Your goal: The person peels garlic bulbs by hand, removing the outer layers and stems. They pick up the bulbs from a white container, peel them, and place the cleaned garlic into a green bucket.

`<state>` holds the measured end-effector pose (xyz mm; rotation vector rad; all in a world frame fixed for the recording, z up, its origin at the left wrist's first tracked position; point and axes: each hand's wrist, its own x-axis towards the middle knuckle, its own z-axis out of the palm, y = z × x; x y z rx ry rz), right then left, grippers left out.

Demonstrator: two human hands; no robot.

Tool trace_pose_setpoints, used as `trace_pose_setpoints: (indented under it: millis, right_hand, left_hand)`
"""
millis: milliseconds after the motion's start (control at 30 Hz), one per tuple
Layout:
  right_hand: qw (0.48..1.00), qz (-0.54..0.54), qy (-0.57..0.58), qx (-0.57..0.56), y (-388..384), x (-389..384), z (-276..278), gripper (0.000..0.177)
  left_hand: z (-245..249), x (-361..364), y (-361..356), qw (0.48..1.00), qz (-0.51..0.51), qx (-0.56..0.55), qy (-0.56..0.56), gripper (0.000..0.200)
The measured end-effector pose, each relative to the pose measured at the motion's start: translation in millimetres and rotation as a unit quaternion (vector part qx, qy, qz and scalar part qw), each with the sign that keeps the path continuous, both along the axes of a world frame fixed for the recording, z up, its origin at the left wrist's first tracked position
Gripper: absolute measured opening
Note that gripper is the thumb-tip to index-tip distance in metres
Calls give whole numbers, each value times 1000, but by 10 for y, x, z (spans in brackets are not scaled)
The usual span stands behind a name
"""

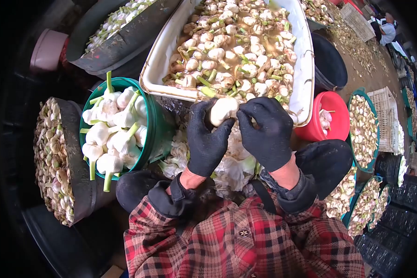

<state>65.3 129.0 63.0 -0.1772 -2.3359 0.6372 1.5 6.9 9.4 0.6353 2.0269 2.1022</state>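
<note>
A pale garlic bulb [224, 111] is held in front of my chest, at the near edge of the white tub [169, 89]. My left hand [205, 139], in a black glove, grips it with thumb and fingers from the left and below. From the right, my right hand [267, 132], gloved too, is closed in a pinch at the bulb's side; its fingertips hide the exact spot. Many unpeeled garlic bulbs [216, 54] with green stem stubs lie in brownish water in the tub. Loose garlic skins [236, 169] are heaped below my hands.
A green bucket [160, 123] of cleaned garlic stands at my left, beside a dark container [85, 153] of unpeeled bulbs. To my right are a red bucket [337, 127] with some garlic, a full green basket [363, 129] and a pale crate [383, 118]. A person [387, 30] is far back right.
</note>
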Motion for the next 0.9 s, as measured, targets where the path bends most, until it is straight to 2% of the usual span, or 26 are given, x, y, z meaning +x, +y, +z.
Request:
trace_pose_setpoints:
  millis: [33, 200, 267, 300, 333, 367, 400, 467, 533, 600, 700, 767, 900]
  right_hand:
    - [1000, -10, 3, -2, -6, 1, -28, 6]
    - [998, -19, 17, -61, 60, 6, -134, 5]
    - [966, -10, -47, -254, 113, 54, -103, 4]
    - [948, -15, -67, -311, 149, 75, -97, 5]
    - [948, -16, -67, -310, 182, 91, -101, 5]
    - [937, -29, -61, -344, 213, 108, -118, 5]
    - [924, -42, -54, -377, 257, 134, -148, 6]
    - [923, -45, -9, -382, 483, 198, -374, 7]
    - [944, -126, -34, -304, 608, 228, -409, 8]
    - [947, -127, -77, -284, 618, 291, -369, 10]
    - [942, -79, -9, -327, 458, 263, -201, 15]
    - [962, 22, -21, -271, 289, 233, 7, 20]
    - [965, 30, -39, -259, 119, 203, 26, 15]
  left_hand:
    - [-39, -5, -3, 999, 5, -18, 34, 46]
    - [-39, -51, -17, 999, -43, 4, 10, 47]
    - [-20, -121, -46, 997, -70, 11, -17, 48]
    - [2, -169, -57, 993, -103, 14, -59, 50]
    - [37, -191, -51, 986, -135, 18, -101, 52]
    - [96, -172, -69, 967, -162, 68, -185, 53]
    - [110, -169, -83, 967, -162, 68, -185, 53]
    - [126, -204, -147, 958, -202, 108, -172, 52]
    - [173, -233, -176, 947, -227, 128, -186, 52]
    - [169, -226, -166, 953, -227, 112, -168, 54]
    - [98, -219, -123, 937, -213, 141, -237, 54]
    - [104, -204, -106, 934, -204, 151, -253, 54]
    - [101, -184, -94, 941, -180, 139, -251, 54]
